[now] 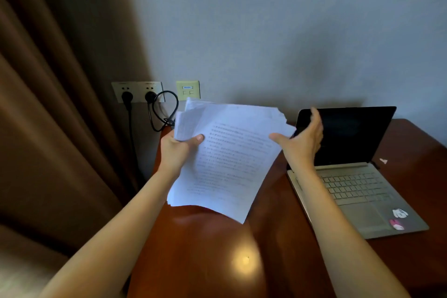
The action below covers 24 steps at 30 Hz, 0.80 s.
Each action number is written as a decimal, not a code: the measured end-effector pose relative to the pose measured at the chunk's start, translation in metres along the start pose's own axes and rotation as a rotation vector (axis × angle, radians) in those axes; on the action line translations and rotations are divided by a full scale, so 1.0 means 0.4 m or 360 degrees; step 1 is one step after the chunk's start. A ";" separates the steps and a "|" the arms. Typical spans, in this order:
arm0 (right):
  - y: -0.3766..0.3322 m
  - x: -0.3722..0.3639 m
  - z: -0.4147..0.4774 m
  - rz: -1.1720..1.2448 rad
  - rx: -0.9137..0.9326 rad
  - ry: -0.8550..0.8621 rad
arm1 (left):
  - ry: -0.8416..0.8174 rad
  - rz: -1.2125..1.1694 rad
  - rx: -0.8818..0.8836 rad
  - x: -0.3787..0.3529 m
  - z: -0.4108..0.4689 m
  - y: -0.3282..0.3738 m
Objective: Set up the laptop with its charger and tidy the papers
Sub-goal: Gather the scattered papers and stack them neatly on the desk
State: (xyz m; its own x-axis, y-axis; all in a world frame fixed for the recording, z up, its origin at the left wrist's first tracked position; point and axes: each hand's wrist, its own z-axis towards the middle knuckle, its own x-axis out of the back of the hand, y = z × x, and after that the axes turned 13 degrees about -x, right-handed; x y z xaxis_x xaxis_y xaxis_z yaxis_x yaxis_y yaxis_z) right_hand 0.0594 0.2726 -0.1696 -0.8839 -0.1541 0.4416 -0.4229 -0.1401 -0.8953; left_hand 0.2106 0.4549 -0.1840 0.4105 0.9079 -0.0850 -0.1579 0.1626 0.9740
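The papers (229, 152) are held above the desk (217, 249), a loose sheaf with ragged far edges. The left hand (177, 150) has its grip closed on the sheaf's 9 o'clock edge, thumb on top. The right hand (302, 143), grip wide and fingers straight, is at the 3 o'clock edge. The open laptop (358, 189) lies at 3 o'clock. Bare desk shows toward 6 o'clock. A cable (154, 113) loops at 10 o'clock.

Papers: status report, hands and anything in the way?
Left hand grips paper stack, thumb on top. Right hand open at stack's right edge. Stack held above desk, sheets uneven. Open laptop close on the right.
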 end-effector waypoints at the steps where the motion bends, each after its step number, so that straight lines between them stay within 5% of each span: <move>1: 0.030 -0.002 0.002 0.0192 -0.0255 -0.0148 | 0.0026 -0.0060 0.0004 0.009 -0.002 -0.005; 3: 0.076 -0.013 -0.001 0.0432 -0.0521 -0.0619 | 0.0021 -0.0155 0.0010 0.020 -0.007 -0.017; 6: 0.089 -0.029 -0.024 0.0437 -0.0468 -0.1019 | -0.0147 -0.0261 0.0009 0.022 -0.021 -0.032; 17: 0.065 -0.029 -0.013 0.0581 -0.0184 -0.1135 | -0.0456 -0.0098 -0.0143 0.074 -0.022 -0.048; 24: 0.055 -0.049 -0.021 0.0655 -0.0251 -0.1122 | -0.0119 -0.0160 -0.0333 0.068 -0.044 -0.021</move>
State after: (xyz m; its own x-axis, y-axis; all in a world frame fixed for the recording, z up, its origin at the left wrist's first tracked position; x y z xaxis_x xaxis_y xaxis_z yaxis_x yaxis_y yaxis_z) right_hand 0.0657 0.2808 -0.1983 -0.6639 -0.7469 -0.0364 -0.1626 0.1917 -0.9679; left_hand 0.2072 0.4851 -0.1980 0.4979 0.8532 -0.1557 -0.2923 0.3341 0.8961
